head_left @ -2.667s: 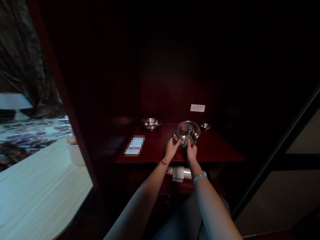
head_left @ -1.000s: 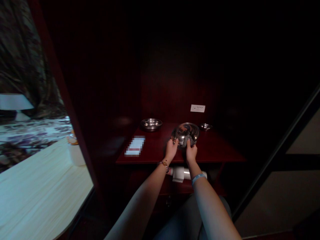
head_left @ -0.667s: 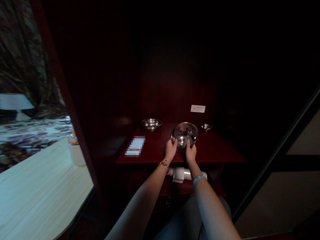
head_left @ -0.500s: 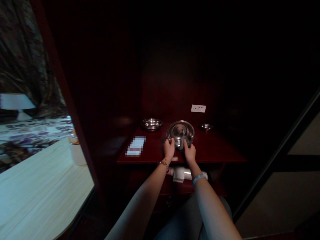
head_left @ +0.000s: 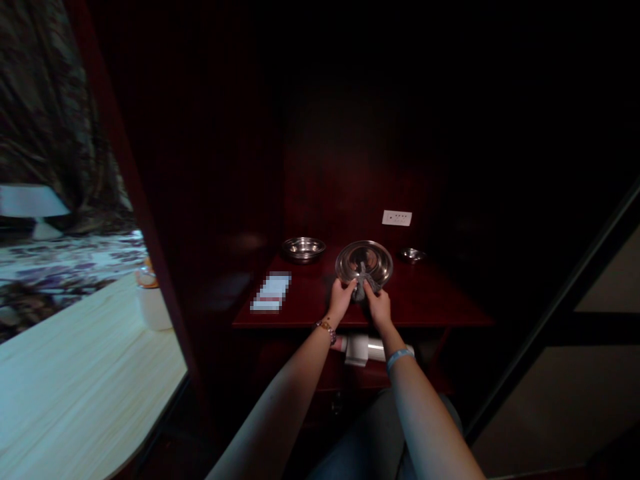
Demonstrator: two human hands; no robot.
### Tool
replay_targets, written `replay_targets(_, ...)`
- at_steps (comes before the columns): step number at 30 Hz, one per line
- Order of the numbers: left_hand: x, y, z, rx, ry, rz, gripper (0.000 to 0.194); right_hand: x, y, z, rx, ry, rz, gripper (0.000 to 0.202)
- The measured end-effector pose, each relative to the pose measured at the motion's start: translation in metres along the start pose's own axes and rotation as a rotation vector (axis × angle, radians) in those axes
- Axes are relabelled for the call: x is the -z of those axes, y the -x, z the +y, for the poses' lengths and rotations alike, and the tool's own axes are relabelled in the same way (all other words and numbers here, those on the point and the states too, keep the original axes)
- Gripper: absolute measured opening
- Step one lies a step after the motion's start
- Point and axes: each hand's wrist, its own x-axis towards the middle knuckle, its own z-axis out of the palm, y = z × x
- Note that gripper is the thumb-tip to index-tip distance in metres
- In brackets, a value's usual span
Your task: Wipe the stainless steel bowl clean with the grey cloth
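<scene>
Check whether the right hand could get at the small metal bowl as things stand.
Probably, though only once it lets go: the right hand holds the grey cloth against the metal basin. The small metal bowl stands beyond, right of the metal basin, and nothing visible blocks that side.

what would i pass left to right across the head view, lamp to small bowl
White lamp, white jar, pixelated pale patch, left metal bowl, held metal bowl, small metal bowl; overlapping things skipped.

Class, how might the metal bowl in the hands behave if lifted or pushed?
The bowl is probably stiff, as its metal looks unbent. Its smooth shine suggests it could slip. Being round, it might roll if stood on edge.
</scene>
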Motion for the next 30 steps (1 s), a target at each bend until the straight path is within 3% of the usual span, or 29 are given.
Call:
replay_targets(14,0.005,-0.004,-0.017,0.05,-0.113,0.041,0.019,-0.002,0.003,-0.002,0.031,0.097,-0.014,0.053)
replay_targets(30,0.003,-0.003,-0.011,-0.013,-0.078,0.065,0.018,-0.003,0.002,0.0,0.03,-0.033,-0.043,0.053)
